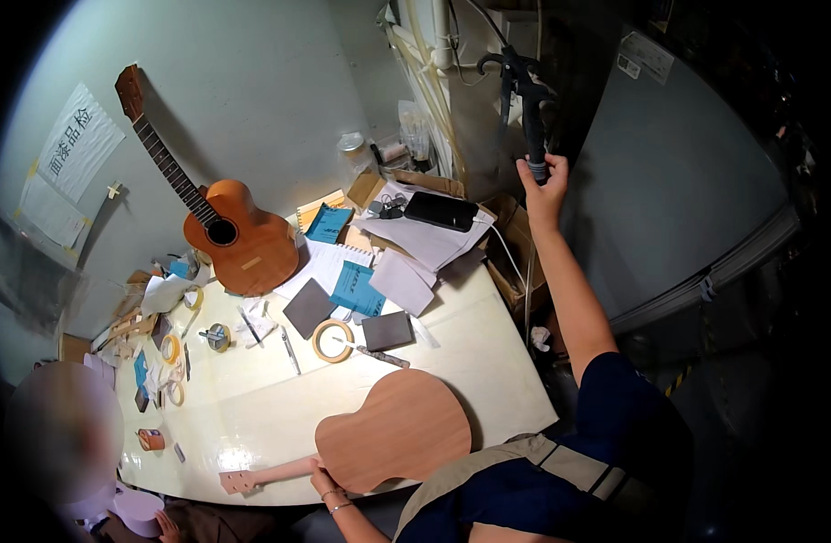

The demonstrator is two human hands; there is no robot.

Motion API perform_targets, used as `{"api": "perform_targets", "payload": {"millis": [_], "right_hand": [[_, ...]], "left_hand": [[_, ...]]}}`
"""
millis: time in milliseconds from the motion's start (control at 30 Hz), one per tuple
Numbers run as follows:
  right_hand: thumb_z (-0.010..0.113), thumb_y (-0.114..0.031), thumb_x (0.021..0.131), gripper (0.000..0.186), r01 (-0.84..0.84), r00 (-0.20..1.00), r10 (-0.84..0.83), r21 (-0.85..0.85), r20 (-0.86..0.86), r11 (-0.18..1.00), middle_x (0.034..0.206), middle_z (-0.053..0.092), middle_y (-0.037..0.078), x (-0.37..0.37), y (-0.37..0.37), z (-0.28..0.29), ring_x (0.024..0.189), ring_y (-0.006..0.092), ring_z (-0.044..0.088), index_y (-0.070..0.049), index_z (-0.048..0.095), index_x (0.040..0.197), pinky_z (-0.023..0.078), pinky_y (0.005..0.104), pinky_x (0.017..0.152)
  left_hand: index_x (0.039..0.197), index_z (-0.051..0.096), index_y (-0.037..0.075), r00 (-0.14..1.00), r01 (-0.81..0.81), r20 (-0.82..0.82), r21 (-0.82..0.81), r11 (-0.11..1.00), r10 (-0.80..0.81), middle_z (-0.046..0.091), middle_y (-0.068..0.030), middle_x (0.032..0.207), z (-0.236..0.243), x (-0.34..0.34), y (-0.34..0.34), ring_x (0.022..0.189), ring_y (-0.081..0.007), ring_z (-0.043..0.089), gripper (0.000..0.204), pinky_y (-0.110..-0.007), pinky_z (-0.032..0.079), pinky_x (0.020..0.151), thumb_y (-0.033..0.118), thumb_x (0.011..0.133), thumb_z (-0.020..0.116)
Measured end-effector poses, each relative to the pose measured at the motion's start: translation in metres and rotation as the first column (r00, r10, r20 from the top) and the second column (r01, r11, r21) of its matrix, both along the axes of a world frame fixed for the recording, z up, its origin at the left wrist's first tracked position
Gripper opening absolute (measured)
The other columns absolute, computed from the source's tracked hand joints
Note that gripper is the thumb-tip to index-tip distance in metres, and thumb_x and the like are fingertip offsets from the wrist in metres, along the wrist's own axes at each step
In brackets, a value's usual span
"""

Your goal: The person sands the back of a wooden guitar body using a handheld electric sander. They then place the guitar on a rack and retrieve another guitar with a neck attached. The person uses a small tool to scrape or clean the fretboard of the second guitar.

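My right hand (544, 188) is raised at the upper right, closed round the lower end of a black trigger-type air gun (526, 90), with a hose rising from its top. At the table's near edge, my left hand (323, 480) grips the neck of a pale, unfinished small guitar (393, 423) where it meets the body. That guitar lies back side up, its headstock (237, 481) pointing left. Just beyond its body are a tape roll (319, 340) and a dark sanding block (387, 331).
A brown guitar (243, 249) leans on the wall behind papers (402, 285), a phone (439, 210), pens and tape rolls on the cream table (501, 385). A co-worker (67, 434) sits at lower left with a pale instrument. A grey panel (669, 190) stands at right.
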State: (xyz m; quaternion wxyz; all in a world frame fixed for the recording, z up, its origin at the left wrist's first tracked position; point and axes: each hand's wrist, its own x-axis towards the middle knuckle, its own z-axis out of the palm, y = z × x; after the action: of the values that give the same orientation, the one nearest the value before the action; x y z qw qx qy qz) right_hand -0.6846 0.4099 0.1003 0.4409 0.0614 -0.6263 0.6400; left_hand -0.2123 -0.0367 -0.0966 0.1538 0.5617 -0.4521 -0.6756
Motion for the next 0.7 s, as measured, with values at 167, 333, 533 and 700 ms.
{"api": "perform_targets", "payload": {"millis": [167,333,533,700], "right_hand": [[0.068,-0.007,0.077,0.033,-0.19,0.973,0.213,-0.228,0.084,0.955,0.091,0.061,0.01,-0.017,0.002,-0.006,0.078,0.0104,0.055,-0.001,0.044,0.098,0.044,0.0228,0.071],[0.065,-0.011,0.08,0.027,-0.245,0.947,0.296,-0.311,0.127,0.918,0.097,0.062,0.01,-0.03,0.0,-0.014,0.072,0.0083,0.054,-0.003,0.045,0.097,0.041,0.0196,0.059],[0.066,-0.009,0.08,0.028,-0.335,0.909,0.386,-0.276,0.154,0.901,0.091,0.063,0.008,-0.036,-0.004,-0.014,0.064,0.0058,0.05,-0.002,0.045,0.096,0.038,0.0188,0.058],[0.064,-0.011,0.082,0.027,-0.401,0.848,0.438,-0.18,0.298,0.898,0.098,0.063,0.009,-0.032,-0.003,-0.047,0.084,0.0104,0.058,-0.002,0.046,0.1,0.044,0.0215,0.075]], "left_hand": [[0.103,0.052,-0.012,0.994,-0.011,0.109,-0.039,0.999,0.015,0.059,-0.0203,0.098,0.01,0.005,-0.017,0.079,-0.0277,0.062,0.06,-0.038,0.052,0.063,0.046,0.089,0.042],[0.101,0.053,-0.013,0.991,-0.01,0.135,-0.029,1.0,0.014,0.061,-0.0181,0.095,0.01,0.001,-0.018,0.077,-0.0266,0.061,0.061,-0.037,0.05,0.062,0.046,0.088,0.044],[0.093,0.057,-0.012,0.984,0.015,0.18,-0.073,0.997,-0.001,0.062,-0.0161,0.086,-0.01,0.012,-0.035,0.073,-0.0247,0.061,0.058,-0.036,0.049,0.06,0.045,0.086,0.047],[0.089,0.058,-0.012,0.937,0.103,0.344,-0.128,0.986,-0.053,0.063,-0.0176,0.084,-0.006,0.006,-0.034,0.071,-0.0256,0.061,0.059,-0.037,0.048,0.059,0.046,0.084,0.05]]}}
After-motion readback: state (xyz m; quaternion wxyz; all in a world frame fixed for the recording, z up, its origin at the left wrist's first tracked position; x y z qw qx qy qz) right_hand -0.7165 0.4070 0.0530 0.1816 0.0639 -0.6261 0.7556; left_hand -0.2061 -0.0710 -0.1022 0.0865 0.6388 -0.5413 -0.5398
